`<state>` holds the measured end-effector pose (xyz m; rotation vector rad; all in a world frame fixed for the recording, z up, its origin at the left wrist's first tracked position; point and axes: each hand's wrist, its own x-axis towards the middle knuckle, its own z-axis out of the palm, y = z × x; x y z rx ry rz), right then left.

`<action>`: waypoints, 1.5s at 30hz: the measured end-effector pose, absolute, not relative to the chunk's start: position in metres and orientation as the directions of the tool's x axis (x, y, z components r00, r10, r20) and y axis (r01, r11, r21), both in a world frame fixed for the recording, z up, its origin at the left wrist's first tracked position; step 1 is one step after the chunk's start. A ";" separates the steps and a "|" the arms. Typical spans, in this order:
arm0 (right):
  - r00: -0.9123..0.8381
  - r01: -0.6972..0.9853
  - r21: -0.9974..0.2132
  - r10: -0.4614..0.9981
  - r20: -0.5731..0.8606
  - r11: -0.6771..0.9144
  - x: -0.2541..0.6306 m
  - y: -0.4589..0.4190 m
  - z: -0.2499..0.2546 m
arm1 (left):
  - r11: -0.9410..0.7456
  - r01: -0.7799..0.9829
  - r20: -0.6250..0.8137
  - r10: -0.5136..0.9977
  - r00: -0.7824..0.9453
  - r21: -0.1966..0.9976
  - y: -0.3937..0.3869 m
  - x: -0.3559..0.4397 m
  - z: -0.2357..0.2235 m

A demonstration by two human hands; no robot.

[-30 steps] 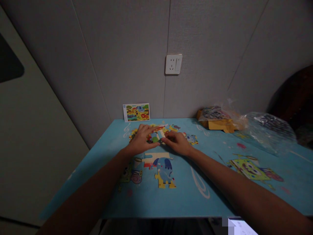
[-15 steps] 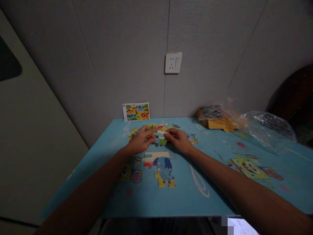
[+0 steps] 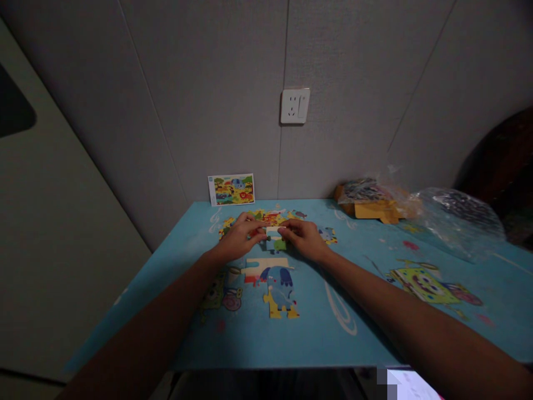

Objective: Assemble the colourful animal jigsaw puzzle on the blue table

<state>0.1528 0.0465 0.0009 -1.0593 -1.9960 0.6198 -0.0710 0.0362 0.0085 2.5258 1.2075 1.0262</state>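
A puzzle piece [image 3: 275,238] with cream, blue and green parts is held between my two hands over the table. My left hand [image 3: 241,240] pinches its left edge with thumb and fingers. On the other side, my right hand [image 3: 306,238] grips its upper right corner. Nearer to me lie joined puzzle pieces [image 3: 280,286] showing a blue elephant, with a cream and red strip at the upper left. Behind my hands, more yellow and colourful puzzle pieces [image 3: 266,216] are spread, partly hidden by the fingers. One blue and yellow piece [image 3: 328,234] sits right of my right hand.
The blue cartoon-printed table [image 3: 166,322] meets a grey wall with a socket [image 3: 295,106]. A picture card [image 3: 231,189] leans there at the back left. Crumpled clear plastic [image 3: 458,222] and a yellow-orange package [image 3: 368,208] lie at the back right.
The piece in my hands has turned so more of its printed face shows, the green part now more visible. Both hands stay almost where they were.
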 end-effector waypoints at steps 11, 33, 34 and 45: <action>-0.588 0.414 -0.818 0.803 0.094 0.399 0.185 0.052 0.022 | -0.781 0.515 0.404 0.624 0.669 0.354 0.032 -0.072 0.012; -0.680 0.673 -0.616 0.670 -0.299 0.408 0.200 0.055 0.026 | -0.825 0.387 0.231 0.505 0.832 0.411 0.022 -0.060 0.010; -0.674 0.682 -0.603 0.676 -0.298 0.414 0.200 0.054 0.026 | -0.832 0.373 0.242 0.494 0.835 0.410 0.021 -0.058 0.009; -0.631 0.744 -0.511 0.705 -0.324 0.431 0.182 0.038 0.034 | -0.830 0.345 0.254 0.482 0.838 0.438 0.017 -0.056 0.008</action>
